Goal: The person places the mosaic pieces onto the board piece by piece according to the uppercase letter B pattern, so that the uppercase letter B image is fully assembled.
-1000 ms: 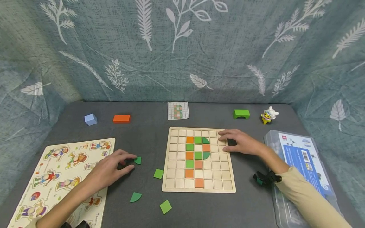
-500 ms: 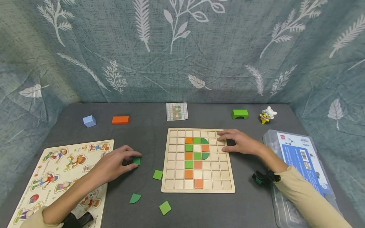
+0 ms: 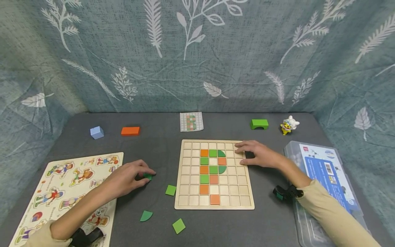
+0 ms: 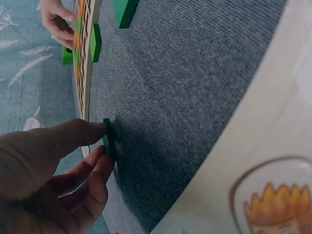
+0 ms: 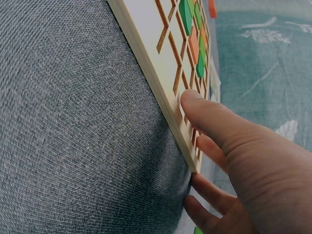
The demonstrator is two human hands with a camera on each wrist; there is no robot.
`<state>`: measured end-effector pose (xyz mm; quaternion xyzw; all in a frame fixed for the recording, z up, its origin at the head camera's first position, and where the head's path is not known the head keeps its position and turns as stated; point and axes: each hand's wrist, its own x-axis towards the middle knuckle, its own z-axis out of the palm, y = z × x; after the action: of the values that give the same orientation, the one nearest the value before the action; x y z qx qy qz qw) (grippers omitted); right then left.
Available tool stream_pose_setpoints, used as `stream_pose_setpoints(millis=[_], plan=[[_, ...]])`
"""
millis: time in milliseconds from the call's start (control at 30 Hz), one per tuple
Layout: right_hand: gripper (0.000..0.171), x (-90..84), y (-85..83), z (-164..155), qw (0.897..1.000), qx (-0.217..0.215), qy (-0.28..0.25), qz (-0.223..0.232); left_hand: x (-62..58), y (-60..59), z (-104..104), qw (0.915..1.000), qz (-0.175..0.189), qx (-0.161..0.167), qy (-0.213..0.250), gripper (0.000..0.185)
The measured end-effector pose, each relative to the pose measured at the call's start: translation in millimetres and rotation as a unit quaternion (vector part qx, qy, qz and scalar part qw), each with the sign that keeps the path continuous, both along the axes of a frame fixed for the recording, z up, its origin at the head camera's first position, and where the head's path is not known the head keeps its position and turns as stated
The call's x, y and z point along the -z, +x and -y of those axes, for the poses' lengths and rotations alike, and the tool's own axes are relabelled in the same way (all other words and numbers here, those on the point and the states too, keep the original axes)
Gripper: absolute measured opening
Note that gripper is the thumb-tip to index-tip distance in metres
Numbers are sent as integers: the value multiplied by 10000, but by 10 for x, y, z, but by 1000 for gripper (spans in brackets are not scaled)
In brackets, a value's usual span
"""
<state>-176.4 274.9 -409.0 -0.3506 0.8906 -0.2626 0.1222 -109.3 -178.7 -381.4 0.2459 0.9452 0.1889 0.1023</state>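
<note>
While my right hand (image 3: pixel 257 154) lies flat on the wooden grid board's (image 3: pixel 243 199) far right corner to steady it, my left hand (image 3: pixel 128 177) pinches a green tile (image 3: pixel 148 176) upright off the grey table (image 3: pixel 154 144), left of the board.

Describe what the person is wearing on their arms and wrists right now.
Both hands, left hand and right hand, are bare. Pale beige long sleeves cover the forearms, pushed back from the wrists. Each wrist carries a small black camera mount, the right one with a green spot.

Lighting: even, soft, moderately bright overhead.
Head view bows at edges; wrist views blur the near left hand (image 4: pixel 46 180), which casts a soft shadow on the desk (image 4: pixel 195 87).
</note>
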Motion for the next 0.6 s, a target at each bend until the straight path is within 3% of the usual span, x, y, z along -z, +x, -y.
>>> stream_pose_setpoints(millis=[333, 500, 600], plan=[[40, 32, 4, -31, 10000, 34, -2, -48, -6, -64, -37, 9991, -62, 399, -111, 12], [39, 47, -11, -30, 10000, 35, 27, -61, -21, -123, -46, 9964, 156, 812, 174, 17], [39, 41, -14, -29, 10000, 56, 39, -46, -19, -193, -167, 9921, 329, 1083, 539, 12]])
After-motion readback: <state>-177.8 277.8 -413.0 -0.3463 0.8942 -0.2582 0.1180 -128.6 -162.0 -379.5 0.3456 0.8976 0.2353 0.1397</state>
